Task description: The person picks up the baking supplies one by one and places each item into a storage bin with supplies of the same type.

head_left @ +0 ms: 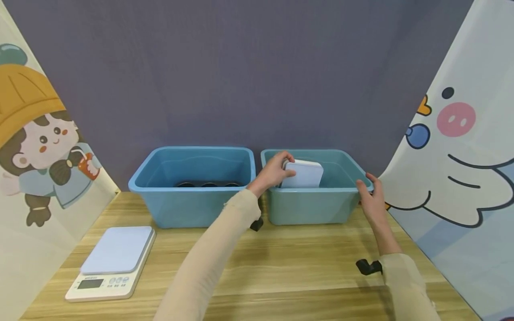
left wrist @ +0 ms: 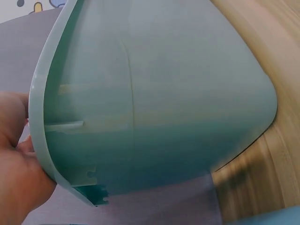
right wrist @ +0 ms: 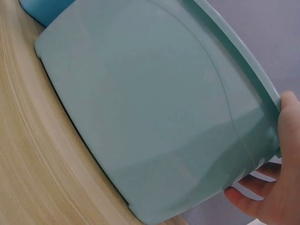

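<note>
My left hand (head_left: 277,169) reaches over the near left corner of the grey-green bin (head_left: 309,207). It grips a kitchen scale (head_left: 303,174) by its left upper edge. The scale stands on edge in the bin, its pale face toward me and its lower part hidden by the front wall. My right hand (head_left: 372,196) holds the bin's right front corner. In the right wrist view, the thumb lies at the rim and the fingers (right wrist: 243,199) curl by the side wall. The left wrist view shows the left hand (left wrist: 21,173) beyond the rim, with the scale hidden.
A blue bin (head_left: 192,205) stands left of the grey-green one, with dark round-topped things (head_left: 209,183) inside. Another white kitchen scale (head_left: 114,263) lies on the wooden table (head_left: 289,276) at front left. A grey wall rises behind, with printed panels on both sides.
</note>
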`<act>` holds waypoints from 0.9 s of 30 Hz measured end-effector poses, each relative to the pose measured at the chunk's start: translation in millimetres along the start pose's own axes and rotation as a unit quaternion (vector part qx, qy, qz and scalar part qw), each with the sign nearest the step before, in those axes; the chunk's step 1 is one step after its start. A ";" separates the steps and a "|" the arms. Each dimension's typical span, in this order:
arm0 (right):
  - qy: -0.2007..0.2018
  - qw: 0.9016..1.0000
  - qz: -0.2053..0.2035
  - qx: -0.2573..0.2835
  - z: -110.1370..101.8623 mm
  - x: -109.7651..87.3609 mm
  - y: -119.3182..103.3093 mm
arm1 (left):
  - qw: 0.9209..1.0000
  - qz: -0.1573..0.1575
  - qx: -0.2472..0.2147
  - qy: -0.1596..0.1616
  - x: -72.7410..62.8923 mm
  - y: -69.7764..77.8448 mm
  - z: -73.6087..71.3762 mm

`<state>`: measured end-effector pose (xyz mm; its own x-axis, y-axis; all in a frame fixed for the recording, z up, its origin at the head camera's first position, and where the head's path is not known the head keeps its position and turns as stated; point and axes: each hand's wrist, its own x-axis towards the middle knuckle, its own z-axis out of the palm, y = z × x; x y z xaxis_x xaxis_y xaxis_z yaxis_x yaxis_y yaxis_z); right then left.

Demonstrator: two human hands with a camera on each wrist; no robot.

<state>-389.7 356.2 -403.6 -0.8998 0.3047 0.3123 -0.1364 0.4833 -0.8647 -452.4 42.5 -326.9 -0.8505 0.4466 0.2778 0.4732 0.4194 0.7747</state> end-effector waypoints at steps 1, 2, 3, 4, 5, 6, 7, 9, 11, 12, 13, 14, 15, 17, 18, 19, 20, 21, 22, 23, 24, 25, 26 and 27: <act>0.000 1.000 0.000 0.001 0.4 0.0 -0.1 | 1.000 -0.002 0.005 0.000 0.0 0.4 -0.2; -0.001 1.000 0.000 0.000 0.8 -0.1 -0.5 | 1.000 -0.004 0.010 0.000 -0.1 0.8 -0.4; -0.001 1.000 -0.001 0.001 1.0 -0.1 -0.7 | 1.000 -0.005 0.016 0.000 -0.1 1.2 -0.5; -0.002 1.000 -0.001 0.002 1.2 -0.2 -0.9 | 1.000 -0.006 0.024 0.000 -0.2 1.4 -0.6; -0.002 1.000 -0.001 0.002 1.3 -0.1 -1.1 | 0.999 -0.007 0.034 -0.002 -0.3 1.9 -0.9; -0.001 1.000 -0.002 0.003 1.4 -0.1 -1.2 | 0.999 -0.008 0.048 -0.003 -0.3 1.8 -1.0; -0.001 1.000 -0.001 0.003 1.3 0.0 -1.3 | 0.998 -0.008 0.065 -0.004 -0.6 2.0 -1.1; 0.001 1.000 -0.002 0.004 0.9 0.4 -0.9 | 0.995 -0.011 0.101 -0.005 -1.3 2.1 -1.2; 0.002 1.000 -0.001 0.003 0.2 1.0 0.0 | 0.990 -0.014 0.139 -0.004 -2.4 2.0 -1.1; 0.002 1.000 0.000 0.002 -0.2 1.2 0.4 | 0.987 -0.014 0.158 -0.003 -2.9 1.4 -0.9; 0.002 1.000 0.001 0.002 -0.7 1.4 0.7 | 0.985 -0.014 0.173 -0.002 -3.8 1.4 -0.8; 0.001 1.000 0.002 0.001 -1.1 1.4 0.8 | 0.982 -0.015 0.187 -0.001 -4.3 1.0 -0.5; -0.001 1.000 0.003 0.002 -1.4 1.1 0.3 | 0.980 -0.013 0.198 0.001 -5.1 0.7 -0.2; -0.005 1.000 0.006 0.002 -1.8 -0.6 -2.5 | 0.977 -0.010 0.212 0.004 -6.8 0.8 0.3; -0.008 1.000 0.008 0.002 -1.8 -1.9 -4.9 | 0.976 -0.011 0.216 0.004 -7.3 0.8 0.7; -0.009 1.000 0.009 0.005 -1.7 -3.4 -7.7 | 0.976 -0.011 0.217 0.004 -8.1 1.3 1.1; -0.011 1.000 0.010 0.006 -1.6 -4.9 -10.5 | 0.976 -0.009 0.218 0.004 -8.3 1.9 1.5; -0.012 1.000 0.011 0.008 -1.5 -6.3 -13.0 | 0.976 -0.007 0.218 0.003 -9.1 3.2 1.8; -0.012 1.000 0.011 0.008 -1.4 -7.3 -15.0 | 0.976 -0.003 0.218 0.001 -9.5 4.4 2.1; -0.012 1.000 0.011 0.008 -1.2 -7.8 -15.8 | 0.976 0.002 0.219 0.000 -10.0 6.0 2.3; -0.012 1.000 0.011 0.008 -1.1 -7.7 -15.8 | 0.976 0.008 0.220 -0.002 -10.4 7.4 2.5; -0.012 1.000 0.010 0.008 -1.0 -7.2 -14.8 | 0.975 0.014 0.220 -0.003 -11.0 9.2 2.6; -0.011 1.000 0.009 0.007 -0.8 -6.1 -12.9 | 0.975 0.018 0.222 -0.003 -11.6 10.8 2.6; -0.011 1.000 0.008 0.005 -0.5 -4.8 -10.4 | 0.975 0.022 0.221 -0.003 -12.6 12.2 2.5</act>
<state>-383.7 350.1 -395.9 -0.9108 0.2936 0.2902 -0.1269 0.4698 -0.8736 -435.3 44.0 -322.4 -0.8265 0.4759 0.3007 0.5629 0.6990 0.4410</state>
